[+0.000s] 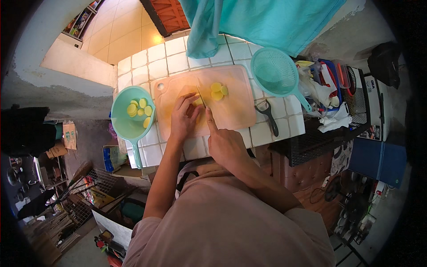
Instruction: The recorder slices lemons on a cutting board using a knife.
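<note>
On a pale pink cutting board (233, 113), my left hand (184, 115) steadies a piece of yellow vegetable (198, 101), perhaps potato, largely covered by my fingers. My right hand (225, 142) grips a kitchen knife (201, 95), its index finger stretched along the spine. The blade stands at the right side of the held piece. Several round yellow slices (217, 95) lie on the board to the right of the knife. At the left, a mint-green bowl with a handle (128, 126) holds several more yellow slices (132, 109).
A mint-green plastic colander (275, 73) sits at the table's back right. Nearer me is a black-handled peeler (269, 116). A turquoise curtain (267, 23) hangs onto the far edge of the white-tiled table (156, 68). Plastic bags and containers (320, 83) crowd the right side.
</note>
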### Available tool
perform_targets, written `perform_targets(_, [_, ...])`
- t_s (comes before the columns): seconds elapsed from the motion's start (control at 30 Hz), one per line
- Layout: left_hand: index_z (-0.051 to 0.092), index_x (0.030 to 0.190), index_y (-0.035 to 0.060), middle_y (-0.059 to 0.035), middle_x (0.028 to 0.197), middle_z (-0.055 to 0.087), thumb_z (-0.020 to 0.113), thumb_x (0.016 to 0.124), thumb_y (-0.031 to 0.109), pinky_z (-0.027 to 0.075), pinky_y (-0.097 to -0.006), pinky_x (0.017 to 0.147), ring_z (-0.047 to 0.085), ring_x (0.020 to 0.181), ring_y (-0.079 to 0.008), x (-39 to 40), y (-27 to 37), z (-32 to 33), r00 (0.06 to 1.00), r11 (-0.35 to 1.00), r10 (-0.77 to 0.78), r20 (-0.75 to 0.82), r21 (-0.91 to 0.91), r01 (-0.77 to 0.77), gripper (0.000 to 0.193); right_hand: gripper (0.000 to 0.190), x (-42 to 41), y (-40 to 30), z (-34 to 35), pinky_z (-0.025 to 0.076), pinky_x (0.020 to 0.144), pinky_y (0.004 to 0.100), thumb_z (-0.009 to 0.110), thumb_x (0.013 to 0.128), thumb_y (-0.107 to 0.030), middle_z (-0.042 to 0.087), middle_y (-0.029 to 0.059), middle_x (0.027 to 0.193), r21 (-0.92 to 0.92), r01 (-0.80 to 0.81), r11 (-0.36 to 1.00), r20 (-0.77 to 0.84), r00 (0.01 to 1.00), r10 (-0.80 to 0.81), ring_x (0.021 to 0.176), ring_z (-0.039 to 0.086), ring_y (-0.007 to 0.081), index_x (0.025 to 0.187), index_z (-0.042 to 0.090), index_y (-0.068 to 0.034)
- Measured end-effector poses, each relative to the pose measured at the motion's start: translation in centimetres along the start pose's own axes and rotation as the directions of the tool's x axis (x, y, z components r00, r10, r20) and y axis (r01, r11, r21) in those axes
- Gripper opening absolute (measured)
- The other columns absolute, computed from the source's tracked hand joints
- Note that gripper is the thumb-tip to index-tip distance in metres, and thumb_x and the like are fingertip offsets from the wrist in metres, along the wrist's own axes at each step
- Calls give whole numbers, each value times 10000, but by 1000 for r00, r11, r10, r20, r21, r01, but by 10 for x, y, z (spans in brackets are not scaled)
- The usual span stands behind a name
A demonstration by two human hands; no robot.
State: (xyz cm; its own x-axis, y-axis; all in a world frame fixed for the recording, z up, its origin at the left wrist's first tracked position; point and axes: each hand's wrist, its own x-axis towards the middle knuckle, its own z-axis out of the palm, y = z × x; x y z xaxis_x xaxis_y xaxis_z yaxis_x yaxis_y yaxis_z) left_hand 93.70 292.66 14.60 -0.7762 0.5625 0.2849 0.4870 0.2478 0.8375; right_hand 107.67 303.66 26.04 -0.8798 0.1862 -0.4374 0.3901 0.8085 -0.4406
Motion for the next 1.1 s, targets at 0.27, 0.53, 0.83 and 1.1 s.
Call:
perform_targets(0.27, [702,1165,10,-146,1227,677,801,835,-22,562,-324,802,687,947,-257,1,1,-2,996,995,86,-22,48,-85,346,887,1,2,2,573,658,496,592,956,-176,708,214,727,-19,32,999,-17,999,-32,661,706,384,1642,68,25])
perform_targets(0.53, [705,1163,-1,-159,1230,686,801,828,-48,568,-322,808,690,1010,-271,0,5,-2,999,999,31,-19,7,-31,351,892,6,5,8,571,653,486,593,950,-168,707,209,720,-62,59,996,-8,998,-59,656,704,382,1636,64,44])
perform_targets(0.83, [704,1164,-2,-165,1238,683,801,834,-43,589,-320,820,708,1007,-275,2,3,-4,999,999,50,-15,0,-50,346,878,12,15,17,563,660,494,595,945,-154,698,212,708,-48,81,996,9,997,-80,659,697,389,1636,91,40])
perform_targets(1.1, [693,1225,-12,-173,1268,672,734,862,-113,596,-331,952,689,1160,-269,-3,2,-7,1000,998,5,25,-60,-3,379,787,19,37,42,576,744,529,554,931,-94,670,349,1118,36,59,998,-37,998,-57,817,712,415,1642,220,-39])
